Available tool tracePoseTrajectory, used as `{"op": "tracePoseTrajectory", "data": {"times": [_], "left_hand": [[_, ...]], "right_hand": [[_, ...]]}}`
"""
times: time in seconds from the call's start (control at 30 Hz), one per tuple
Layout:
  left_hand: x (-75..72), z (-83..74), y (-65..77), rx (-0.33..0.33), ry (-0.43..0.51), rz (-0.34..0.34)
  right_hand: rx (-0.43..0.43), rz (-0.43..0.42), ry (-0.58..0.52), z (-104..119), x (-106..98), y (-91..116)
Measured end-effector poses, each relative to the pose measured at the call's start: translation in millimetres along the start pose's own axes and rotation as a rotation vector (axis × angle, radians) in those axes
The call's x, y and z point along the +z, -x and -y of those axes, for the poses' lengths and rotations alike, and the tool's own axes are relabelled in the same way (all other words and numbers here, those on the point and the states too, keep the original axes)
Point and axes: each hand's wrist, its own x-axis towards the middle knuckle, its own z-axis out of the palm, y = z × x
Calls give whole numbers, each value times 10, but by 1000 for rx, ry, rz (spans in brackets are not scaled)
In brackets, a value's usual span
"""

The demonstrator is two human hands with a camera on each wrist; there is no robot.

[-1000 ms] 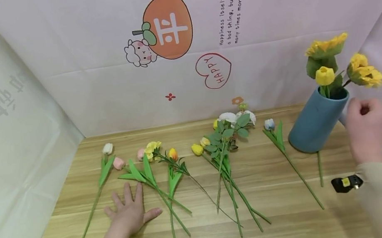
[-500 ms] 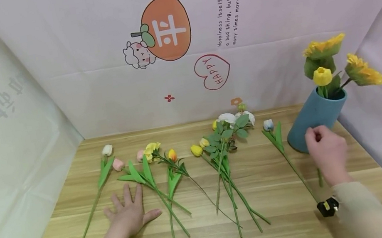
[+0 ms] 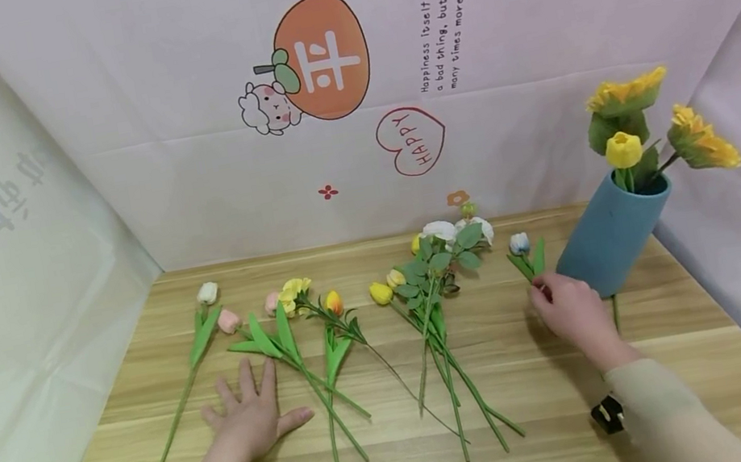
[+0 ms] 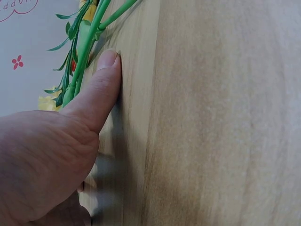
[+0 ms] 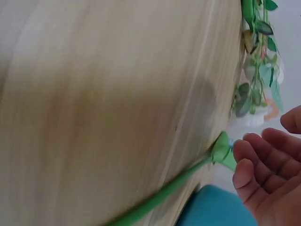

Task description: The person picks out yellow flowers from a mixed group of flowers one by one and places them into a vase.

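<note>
Zero things held: swung the right hand point(image 3: 571, 308) from the vase's point(image 3: 611, 240) right to the blue tulip point(image 3: 520, 243) just left of it, fingers loosely curled, seemingly within picking reach; left hand point(image 3: 250, 414) spread, farther left.

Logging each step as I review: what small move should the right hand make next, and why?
The right hand should probably pinch the blue tulip by its stem: the loosely curled fingers are close by, holding nothing, and the stem lies on the table.
</note>
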Motion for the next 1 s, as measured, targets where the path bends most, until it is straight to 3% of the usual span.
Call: {"op": "tracePoseTrajectory", "data": {"times": [0.47,0.73,1.0], "left_hand": [[6,-9,4,5,5,-4],[1,-4,8,4,4,-5],[0,2,6,2,10,1]], "right_hand": [[-54,191,26,278,259,22],[-137,169,70,415,378,15],[-117,242,79,591,439,-11]]}}
